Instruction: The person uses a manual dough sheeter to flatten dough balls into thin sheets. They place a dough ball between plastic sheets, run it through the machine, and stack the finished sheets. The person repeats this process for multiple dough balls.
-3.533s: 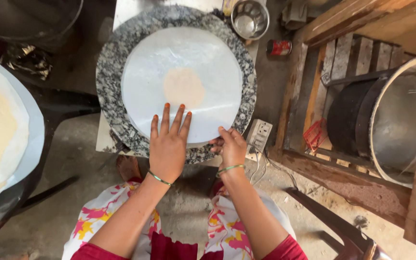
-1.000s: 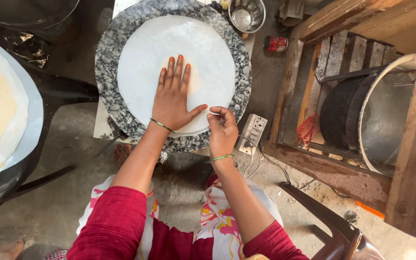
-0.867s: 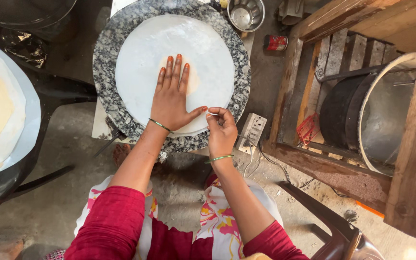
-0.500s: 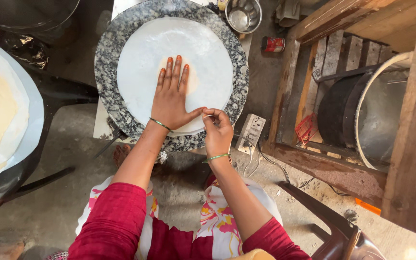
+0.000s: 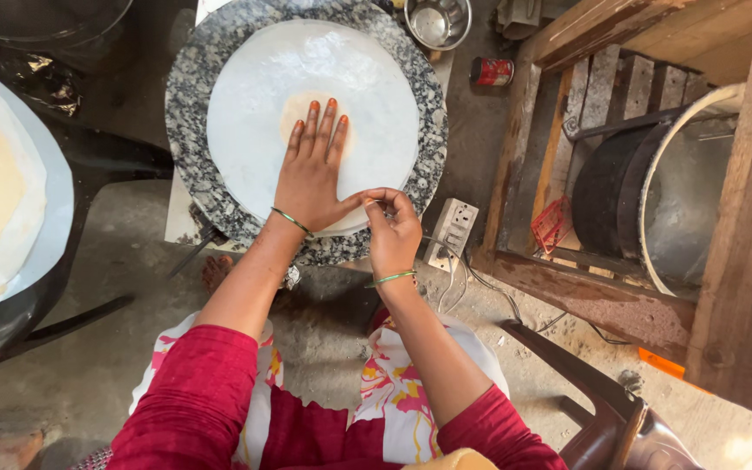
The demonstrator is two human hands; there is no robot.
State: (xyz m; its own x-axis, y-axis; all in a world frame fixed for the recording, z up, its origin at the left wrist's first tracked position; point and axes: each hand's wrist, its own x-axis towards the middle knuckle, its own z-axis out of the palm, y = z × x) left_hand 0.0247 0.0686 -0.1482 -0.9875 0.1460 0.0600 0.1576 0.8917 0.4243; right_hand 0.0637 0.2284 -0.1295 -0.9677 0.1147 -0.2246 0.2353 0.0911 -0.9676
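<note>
Left hand (image 5: pixel 310 178) slid up | flat on thin sheet (image 5: pixel 245 130) | speckled granite slab (image 5: pixel 186 104)

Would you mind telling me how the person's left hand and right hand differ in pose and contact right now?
The left hand lies flat and spread on the white sheet, fingers pointing away; the right hand is curled, its fingers pinched at the sheet's near edge. The left hand sits well in over the round granite slab; the right hand stays at its near rim. Both wear a thin green bangle and come from red sleeves.
</note>
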